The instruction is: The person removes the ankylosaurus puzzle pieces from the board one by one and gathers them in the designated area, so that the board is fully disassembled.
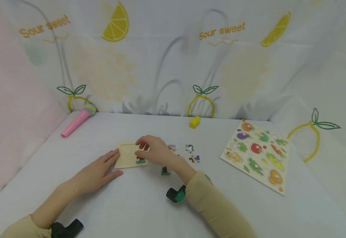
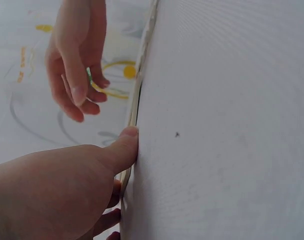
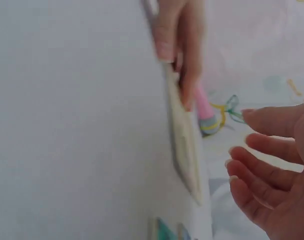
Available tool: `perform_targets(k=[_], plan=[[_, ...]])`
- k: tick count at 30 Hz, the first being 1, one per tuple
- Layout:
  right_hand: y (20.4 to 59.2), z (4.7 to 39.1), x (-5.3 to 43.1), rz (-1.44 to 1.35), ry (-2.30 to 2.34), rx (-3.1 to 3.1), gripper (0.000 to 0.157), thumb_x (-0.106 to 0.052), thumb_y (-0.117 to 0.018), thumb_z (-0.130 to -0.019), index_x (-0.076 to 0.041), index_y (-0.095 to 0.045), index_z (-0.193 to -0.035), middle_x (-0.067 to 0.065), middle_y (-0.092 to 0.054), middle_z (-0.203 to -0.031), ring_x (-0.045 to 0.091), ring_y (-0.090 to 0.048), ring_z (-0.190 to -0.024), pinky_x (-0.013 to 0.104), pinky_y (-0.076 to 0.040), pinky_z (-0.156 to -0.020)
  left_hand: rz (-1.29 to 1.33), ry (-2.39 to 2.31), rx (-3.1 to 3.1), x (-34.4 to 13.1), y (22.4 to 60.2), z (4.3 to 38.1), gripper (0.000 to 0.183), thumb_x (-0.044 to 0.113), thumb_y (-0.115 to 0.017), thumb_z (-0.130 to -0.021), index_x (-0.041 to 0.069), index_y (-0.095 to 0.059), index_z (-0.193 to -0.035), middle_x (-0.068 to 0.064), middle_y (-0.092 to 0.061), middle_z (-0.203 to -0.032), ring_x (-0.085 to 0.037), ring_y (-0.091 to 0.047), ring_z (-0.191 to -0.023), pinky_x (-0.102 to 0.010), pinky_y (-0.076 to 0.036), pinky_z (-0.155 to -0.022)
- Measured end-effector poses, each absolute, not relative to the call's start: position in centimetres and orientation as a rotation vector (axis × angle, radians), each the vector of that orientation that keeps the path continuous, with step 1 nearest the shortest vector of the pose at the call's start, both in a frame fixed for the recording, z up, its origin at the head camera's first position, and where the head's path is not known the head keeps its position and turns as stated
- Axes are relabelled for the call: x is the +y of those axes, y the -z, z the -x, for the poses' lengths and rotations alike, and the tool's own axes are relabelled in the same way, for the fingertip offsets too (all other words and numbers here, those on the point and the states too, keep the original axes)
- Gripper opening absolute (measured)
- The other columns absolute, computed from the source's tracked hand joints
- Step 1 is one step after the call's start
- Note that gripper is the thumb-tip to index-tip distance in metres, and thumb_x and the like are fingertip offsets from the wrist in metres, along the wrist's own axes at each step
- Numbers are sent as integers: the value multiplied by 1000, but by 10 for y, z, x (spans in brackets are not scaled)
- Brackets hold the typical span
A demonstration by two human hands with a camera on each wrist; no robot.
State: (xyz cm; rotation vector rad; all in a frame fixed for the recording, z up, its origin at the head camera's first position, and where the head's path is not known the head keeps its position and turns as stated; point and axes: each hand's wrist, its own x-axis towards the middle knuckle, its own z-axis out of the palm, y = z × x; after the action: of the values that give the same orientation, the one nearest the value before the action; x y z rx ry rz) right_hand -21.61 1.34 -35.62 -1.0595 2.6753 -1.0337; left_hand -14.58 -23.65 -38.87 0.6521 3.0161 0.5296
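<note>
Here, a person sits at a white-covered table [image 1: 143,205] with both hands at a small wooden puzzle tray [image 1: 124,155] lying flat near its middle. The left hand [image 1: 97,172] rests palm down on the cloth, fingers straight and relaxed, its fingertips touching the tray's left edge; the left wrist view shows the thumb [image 2: 123,145] pressed against the thin rim of the tray [image 2: 137,95]. The right hand [image 1: 155,152] hovers over the tray's right side with fingers loosely curled; in the left wrist view a thin greenish sliver [image 2: 89,77] shows between its fingers, but whether it is a held piece cannot be told. In the right wrist view the palm faces up and no held object shows, the fingers [image 3: 257,170] bent and apart, beside the blurred tray [image 3: 184,145].

One coloured puzzle piece [image 1: 140,160] sits in the tray's lower right corner. Loose pieces [image 1: 192,153] lie on the cloth just right of the right hand, and another piece [image 1: 165,171] lies near the wrist. A fruit peg puzzle board [image 1: 259,155] lies well apart at the right, a small yellow block [image 1: 194,122] near the backdrop, and a pink toy microphone [image 1: 78,119] at the far left corner. A lemon-print cloth [image 1: 173,56] forms the backdrop
</note>
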Motion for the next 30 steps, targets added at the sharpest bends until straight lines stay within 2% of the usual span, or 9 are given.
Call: perform_targets(k=[5, 9, 15, 21, 30], plan=[[365, 213, 4, 1037, 910, 2690, 33, -25, -72, -94, -9, -67, -122, 7, -61, -114, 10, -55, -82, 17, -45, -70, -636, -497, 3028, -237, 386, 147, 80, 53, -56, -98, -4, -37, -151, -25, -35, -157, -46, -35, -142, -62, -35, -110], [368, 214, 3, 1029, 802, 2724, 33, -28, -71, -95, -13, -67, -123, 6, -57, -118, 12, -52, -87, 19, -44, -75, -627, -483, 3030, -239, 384, 147, 81, 53, -56, -98, -4, -36, -152, -24, -34, -157, -46, -34, -143, -63, -34, -111], [376, 212, 0, 1044, 672, 2760, 27, -30, -69, -96, -17, -71, -119, 1, -58, -115, 13, -50, -98, 20, -42, -82, -638, -491, 3016, -239, 388, 147, 80, 53, -56, -98, -4, -36, -151, -24, -33, -158, -46, -33, -143, -62, -33, -112], [378, 208, 0, 1043, 678, 2790, 16, -27, -67, -97, -18, -73, -110, 0, -58, -111, 14, -50, -98, 21, -41, -81, -631, -499, 3010, -237, 388, 147, 81, 54, -56, -98, -4, -36, -152, -24, -33, -158, -46, -34, -143, -62, -34, -111], [381, 205, 2, 1050, 639, 2812, 16, -26, -66, -98, -19, -70, -111, 1, -56, -110, 14, -49, -97, 21, -41, -78, -627, -509, 2997, -234, 387, 146, 83, 54, -57, -97, -4, -36, -152, -25, -33, -157, -47, -34, -143, -63, -35, -110]])
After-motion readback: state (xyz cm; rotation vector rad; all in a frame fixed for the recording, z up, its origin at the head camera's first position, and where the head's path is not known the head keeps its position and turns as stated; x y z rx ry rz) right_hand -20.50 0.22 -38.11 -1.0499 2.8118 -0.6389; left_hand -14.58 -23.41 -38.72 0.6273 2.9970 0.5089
